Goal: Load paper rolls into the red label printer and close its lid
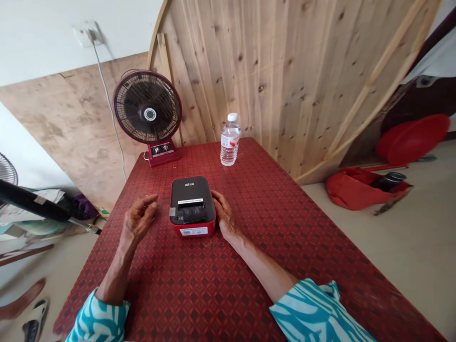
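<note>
A small black-and-red label printer (192,190) lies on the patterned red table (213,294), with a white sticker on its front and a dark slot in its top. My right hand (224,216) rests against the printer's right side, its fingers stretched along the edge and partly hidden. To the left of the printer, apart from it, my left hand (140,218) hovers over the table, fingers loosely bent and apart, holding nothing.
Behind the printer stand a dark red fan (149,114) at the back left and a clear water bottle (230,140). A wooden panel (278,71) backs the table. On the floor to the right sits a red bag (352,190). Another person's foot (26,297) shows at lower left.
</note>
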Available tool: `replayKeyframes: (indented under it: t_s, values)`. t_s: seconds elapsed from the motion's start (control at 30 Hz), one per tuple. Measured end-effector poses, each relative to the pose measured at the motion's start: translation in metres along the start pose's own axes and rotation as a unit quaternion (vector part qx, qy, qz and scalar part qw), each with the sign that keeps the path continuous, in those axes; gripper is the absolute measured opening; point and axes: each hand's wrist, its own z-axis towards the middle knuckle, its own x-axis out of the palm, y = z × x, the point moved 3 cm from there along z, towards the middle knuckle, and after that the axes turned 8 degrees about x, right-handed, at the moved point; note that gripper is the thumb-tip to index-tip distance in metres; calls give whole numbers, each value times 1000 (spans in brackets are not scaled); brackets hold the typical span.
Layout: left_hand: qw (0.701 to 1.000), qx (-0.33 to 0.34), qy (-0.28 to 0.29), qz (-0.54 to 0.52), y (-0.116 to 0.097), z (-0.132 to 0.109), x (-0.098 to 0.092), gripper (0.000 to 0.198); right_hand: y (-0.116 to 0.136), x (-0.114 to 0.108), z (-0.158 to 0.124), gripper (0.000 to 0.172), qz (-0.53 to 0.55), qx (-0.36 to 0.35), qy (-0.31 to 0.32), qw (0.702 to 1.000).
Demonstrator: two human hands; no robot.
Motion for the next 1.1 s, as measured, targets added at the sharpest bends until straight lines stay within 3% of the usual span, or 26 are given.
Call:
replayKeyframes:
  t_s: [0.1,0.23,0.33,0.7,1.1]
  values:
    - [984,-77,74,-141,-6,-13,22,54,0,0,1,35,-1,-1,0,1000]
    - [944,-121,112,-286,-10,-24,37,59,-2,0,1,35,6,2,-2,1000]
    - [924,-137,130,-333,-11,-27,43,62,-3,0,1,36,3,0,0,1000]
    - [909,-222,87,-343,2,-13,50,56,-3,-1,-1,36,6,10,-1,1000]
    - [907,-244,77,-334,2,-10,51,64,-3,-1,-1,35,-5,7,-6,1000]
